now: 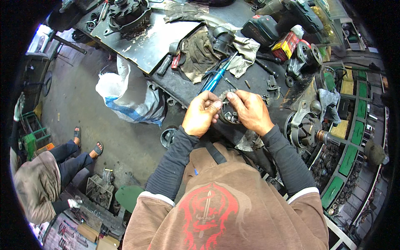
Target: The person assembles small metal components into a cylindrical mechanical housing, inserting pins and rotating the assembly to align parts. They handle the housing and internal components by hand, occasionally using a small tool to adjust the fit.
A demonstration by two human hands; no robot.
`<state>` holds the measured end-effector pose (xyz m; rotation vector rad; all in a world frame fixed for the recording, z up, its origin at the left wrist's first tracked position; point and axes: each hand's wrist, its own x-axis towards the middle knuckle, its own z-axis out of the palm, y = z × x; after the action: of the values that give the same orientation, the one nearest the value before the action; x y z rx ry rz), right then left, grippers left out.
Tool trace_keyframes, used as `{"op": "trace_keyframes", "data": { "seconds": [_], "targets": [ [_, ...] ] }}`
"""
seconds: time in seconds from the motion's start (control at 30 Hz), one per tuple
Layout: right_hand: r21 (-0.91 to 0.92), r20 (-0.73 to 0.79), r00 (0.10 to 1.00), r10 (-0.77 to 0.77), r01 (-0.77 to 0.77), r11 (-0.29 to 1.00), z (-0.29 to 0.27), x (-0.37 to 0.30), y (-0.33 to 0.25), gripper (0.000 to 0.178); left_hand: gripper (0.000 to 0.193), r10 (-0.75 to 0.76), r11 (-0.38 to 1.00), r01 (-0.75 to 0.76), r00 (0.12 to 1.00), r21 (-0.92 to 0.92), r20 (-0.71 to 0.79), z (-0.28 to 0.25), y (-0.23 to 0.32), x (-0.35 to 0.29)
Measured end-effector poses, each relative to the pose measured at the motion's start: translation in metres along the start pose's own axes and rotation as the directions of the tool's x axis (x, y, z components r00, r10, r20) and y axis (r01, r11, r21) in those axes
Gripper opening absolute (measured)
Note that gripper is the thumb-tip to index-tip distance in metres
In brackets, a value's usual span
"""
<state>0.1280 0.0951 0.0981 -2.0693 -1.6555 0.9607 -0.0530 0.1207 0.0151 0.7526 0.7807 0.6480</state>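
Observation:
Close in front of my body, a round dark metal part (pixel 228 114) with a toothed or slotted rim sits between my hands at the bench edge. My right hand (pixel 252 112) grips its upper right rim, thumb on top. On the other side, my left hand (pixel 202 113) has thumb and forefinger pinched together close to the part; whatever is between them is too small to make out. Just beyond lies a blue-handled tool (pixel 216 79) with a thin tip. A small brass-coloured pin (pixel 247 84) rests on the bench to its right.
Rags (pixel 200 56), a cordless tool's battery (pixel 260 30) and a red-yellow box (pixel 287 45) crowd the bench. At right stands a pulley assembly (pixel 306 127). A white sack (pixel 133 102) is on the floor at left, where another person (pixel 41 183) sits.

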Motion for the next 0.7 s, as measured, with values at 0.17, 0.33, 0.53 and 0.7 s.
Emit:
{"op": "trace_keyframes", "data": {
  "seconds": [0.17,0.33,0.53,0.7],
  "targets": [
    [0.051,0.196,0.947,0.253,-0.267,0.962,-0.001,0.016,0.011,0.044,0.009,0.19,0.982,-0.19,0.978,0.012,-0.088,0.006,-0.006,0.002],
    [0.262,0.043,0.989,-0.142,0.126,0.957,-0.005,0.002,0.012,0.025,0.01,0.132,0.988,-0.14,0.985,-0.069,-0.112,0.0,-0.011,0.0],
    [0.302,0.112,0.991,0.078,-0.109,0.947,-0.004,0.002,-0.002,0.019,0.022,0.233,0.967,-0.247,0.954,-0.058,-0.189,0.009,-0.021,-0.001],
    [0.421,0.081,0.99,0.112,-0.136,0.897,0.004,0.005,0.015,0.021,0.036,0.428,0.9,-0.4,0.885,0.171,-0.183,0.015,-0.019,-0.001]
  ]
}}
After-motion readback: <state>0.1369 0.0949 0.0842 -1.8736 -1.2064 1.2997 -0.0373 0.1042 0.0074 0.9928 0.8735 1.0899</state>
